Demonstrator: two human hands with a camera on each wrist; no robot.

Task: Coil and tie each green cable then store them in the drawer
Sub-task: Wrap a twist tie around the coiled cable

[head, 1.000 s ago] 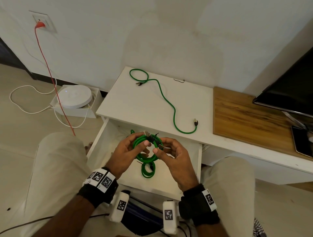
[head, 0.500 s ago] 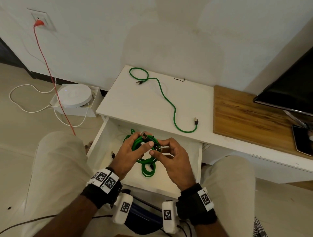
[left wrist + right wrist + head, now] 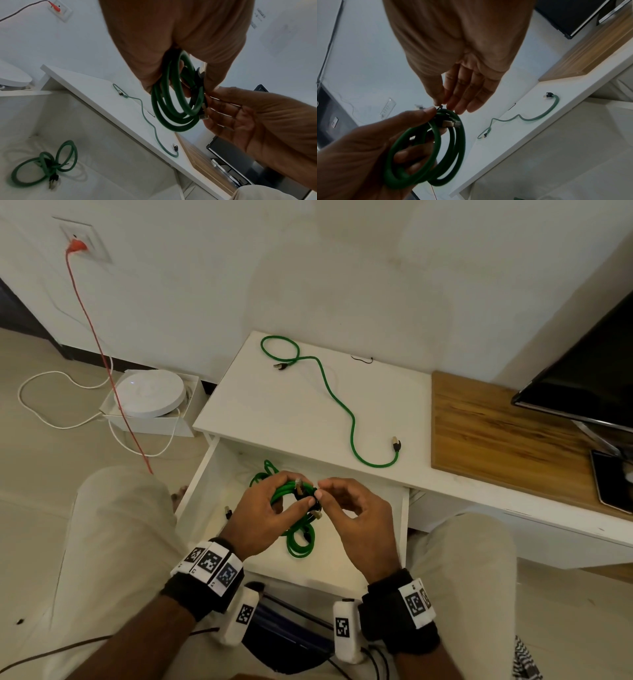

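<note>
Coiled green cable (image 3: pixel 291 498) clasped in left grip (image 3: pixel 263 515); right grip (image 3: pixel 356 515) fingertips pinching its tie.

drawer (image 3: pixel 404 529): open, tied coil (image 3: pixel 44 165) inside | top: loose cable (image 3: pixel 342 405) across

**Soft indoor light, dim wrist views**

Evenly lit from above in the head view, without glare; faint, soft shadows under the loose green cable (image 3: pixel 342 402) on the white cabinet top (image 3: pixel 274 412). Strong wide-angle bending of wall and floor lines toward the edges. Darker, cooler and grainier in both wrist views, with near palms blurred and far corners smeared.
</note>
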